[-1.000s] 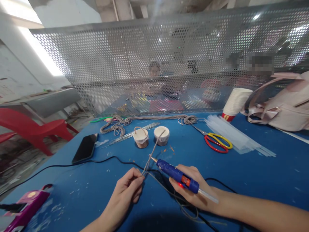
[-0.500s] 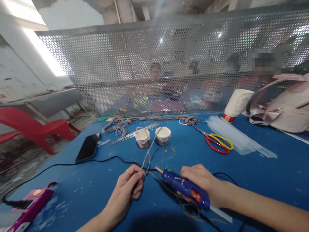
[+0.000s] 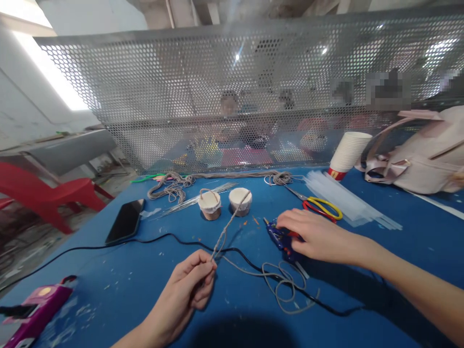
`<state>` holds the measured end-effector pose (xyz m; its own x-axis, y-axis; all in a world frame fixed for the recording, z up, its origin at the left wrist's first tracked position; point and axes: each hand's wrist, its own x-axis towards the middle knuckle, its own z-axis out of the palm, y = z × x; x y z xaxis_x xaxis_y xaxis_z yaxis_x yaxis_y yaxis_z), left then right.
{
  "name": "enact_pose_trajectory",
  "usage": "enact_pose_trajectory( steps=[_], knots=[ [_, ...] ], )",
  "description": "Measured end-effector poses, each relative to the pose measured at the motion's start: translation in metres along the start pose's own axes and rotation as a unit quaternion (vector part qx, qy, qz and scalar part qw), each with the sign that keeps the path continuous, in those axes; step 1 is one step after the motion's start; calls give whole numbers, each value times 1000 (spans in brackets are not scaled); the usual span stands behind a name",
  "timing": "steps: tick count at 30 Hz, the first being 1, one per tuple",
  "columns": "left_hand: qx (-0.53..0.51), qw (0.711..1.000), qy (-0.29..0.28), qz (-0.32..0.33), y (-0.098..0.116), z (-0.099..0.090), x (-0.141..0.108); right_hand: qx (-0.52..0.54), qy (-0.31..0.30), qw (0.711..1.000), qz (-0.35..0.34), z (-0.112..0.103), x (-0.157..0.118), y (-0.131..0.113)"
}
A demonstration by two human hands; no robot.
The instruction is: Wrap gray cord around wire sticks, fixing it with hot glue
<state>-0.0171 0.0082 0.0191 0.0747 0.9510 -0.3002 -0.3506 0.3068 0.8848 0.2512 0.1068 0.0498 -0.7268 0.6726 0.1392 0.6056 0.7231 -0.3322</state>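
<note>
My left hand [image 3: 186, 287] is closed in a pinch on a grey-brown cord-wrapped stem [image 3: 229, 223], which slants up and away to the right. From the pinch a loose tail of grey cord [image 3: 279, 286] trails in loops over the table. Further right, my right hand [image 3: 317, 234] has its fingers round a blue hot glue gun [image 3: 273, 234], low at the table surface; a clear glue stick shows at its rear. Two small cups with white tops stand behind the stem: one cup [image 3: 210, 211] has a cord handle, the other cup [image 3: 243, 207] sits partly behind the stem's tip.
Scissors [image 3: 328, 207], clear plastic strips [image 3: 348, 203] and stacked paper cups [image 3: 350, 150] lie at the right, near a pink bag [image 3: 424, 154]. A phone [image 3: 125, 220] and a purple power strip [image 3: 39, 309] are left. A black cable [image 3: 155, 238] crosses the table before a perforated screen [image 3: 163, 96].
My right hand has moved the glue gun away from me and lowered it toward the table. My left hand keeps its pinch on the stem. The camera view has shifted slightly.
</note>
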Motion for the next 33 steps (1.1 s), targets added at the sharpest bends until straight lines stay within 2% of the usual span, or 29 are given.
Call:
enact_pose_trajectory(
  steps=[2, 3, 5, 8, 10, 12, 13, 14, 16, 18, 19, 20, 22, 24, 26, 29, 33],
  knots=[
    [-13, 1000, -16, -11, -1, 1, -2, 159, 28, 987, 17, 6, 13, -18],
    [-19, 999, -22, -18, -1, 1, -3, 245, 30, 968, 40, 13, 20, -28],
    [-27, 999, -30, -30, -2, 1, -4, 396, 11, 916, 61, 31, 34, -46],
    [-26, 999, -28, -35, -2, 1, -4, 576, -7, 814, 75, 55, 49, -66],
    [-20, 999, -17, -25, -2, 0, -3, 651, -1, 752, 100, 62, 52, -73],
    [-13, 1000, -3, -13, -2, -1, -2, 681, -4, 721, 129, 61, 49, -76],
    [-9, 1000, 3, -6, -2, -2, -1, 670, -10, 728, 145, 58, 46, -75],
    [-5, 1000, 10, 0, -2, -3, 0, 641, -17, 751, 159, 54, 43, -74],
    [1, 1000, 22, 10, -2, -4, 1, 526, -11, 835, 161, 43, 37, -71],
    [7, 999, 30, 17, -3, -4, 2, 364, 38, 925, 102, 33, 31, -68],
    [12, 999, 33, 21, -3, -3, 3, 280, 72, 956, 53, 29, 28, -67],
    [19, 999, 36, 27, -3, -3, 3, 196, 107, 975, 2, 26, 26, -66],
    [40, 997, 43, 42, -4, -1, 3, 35, 163, 983, -82, 24, 22, -66],
    [65, 995, 53, 58, -4, -1, 3, -95, 188, 968, -135, 24, 17, -67],
    [92, 991, 62, 72, -5, -1, 2, -176, 194, 948, -183, 26, 13, -69],
    [149, 982, 73, 86, -5, -1, 1, -218, 196, 924, -244, 26, 10, -73],
    [239, 958, 80, 138, -2, 0, -3, -225, 230, 912, -255, 17, 13, -77]
  ],
)
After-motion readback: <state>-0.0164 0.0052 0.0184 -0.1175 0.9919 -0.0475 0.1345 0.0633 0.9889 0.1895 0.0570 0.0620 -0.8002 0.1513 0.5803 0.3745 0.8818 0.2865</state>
